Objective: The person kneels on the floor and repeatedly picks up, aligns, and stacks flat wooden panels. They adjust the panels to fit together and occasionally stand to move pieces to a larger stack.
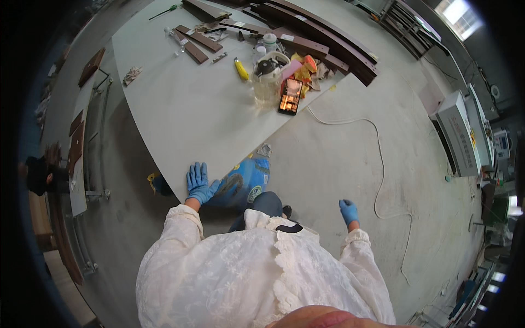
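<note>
My left hand (pixel 200 182), in a blue glove, lies flat with fingers spread on the near corner of a large white table (pixel 180 120). Just beside that corner, below the tabletop, is a bulky blue sack or container (pixel 243 183) with dark smears, partly covered by the table. Out to the right, over the floor, hangs my right hand (pixel 348 212), also blue-gloved. Its fingers are curled closed; what lies inside them, if anything, is hidden.
Across the table are a lit phone (pixel 291 97), a clear plastic jug (pixel 266 90), a yellow cutter (pixel 241 69), brown strips (pixel 190 45) and long dark-brown boards (pixel 317 35). A white cable (pixel 377 158) snakes over the floor. A boxy machine (pixel 459 134) stands at right, a rack with brown panels (pixel 78 142) at left.
</note>
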`<control>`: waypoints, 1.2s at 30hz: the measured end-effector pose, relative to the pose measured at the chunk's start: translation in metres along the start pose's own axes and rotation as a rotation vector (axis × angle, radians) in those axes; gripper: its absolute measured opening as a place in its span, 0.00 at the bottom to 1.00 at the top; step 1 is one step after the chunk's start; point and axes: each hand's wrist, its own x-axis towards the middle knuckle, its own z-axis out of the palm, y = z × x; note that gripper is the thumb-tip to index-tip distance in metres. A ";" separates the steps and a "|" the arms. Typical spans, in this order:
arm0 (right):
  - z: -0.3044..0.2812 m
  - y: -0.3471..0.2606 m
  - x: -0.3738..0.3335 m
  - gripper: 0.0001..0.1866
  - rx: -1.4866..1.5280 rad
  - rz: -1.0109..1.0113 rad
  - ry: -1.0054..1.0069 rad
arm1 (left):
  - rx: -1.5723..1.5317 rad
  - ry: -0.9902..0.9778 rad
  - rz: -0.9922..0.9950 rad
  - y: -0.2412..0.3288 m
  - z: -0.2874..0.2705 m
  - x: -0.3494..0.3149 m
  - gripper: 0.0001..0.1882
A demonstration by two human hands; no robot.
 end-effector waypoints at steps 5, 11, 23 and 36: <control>-0.021 -0.188 0.129 0.28 0.059 -0.249 -0.112 | 0.054 -0.105 -0.025 -0.001 -0.007 0.003 0.59; -0.013 -0.350 0.239 0.26 -0.007 -0.548 -0.169 | 0.019 -0.190 -0.067 0.009 -0.027 -0.001 0.57; 0.027 -0.576 0.402 0.35 -0.907 -1.435 0.261 | -0.172 0.550 -0.922 0.161 -0.033 -0.013 0.42; 0.048 -0.610 0.485 0.41 -0.975 -1.476 -0.037 | -1.348 -0.198 -1.759 0.573 0.174 -0.060 0.50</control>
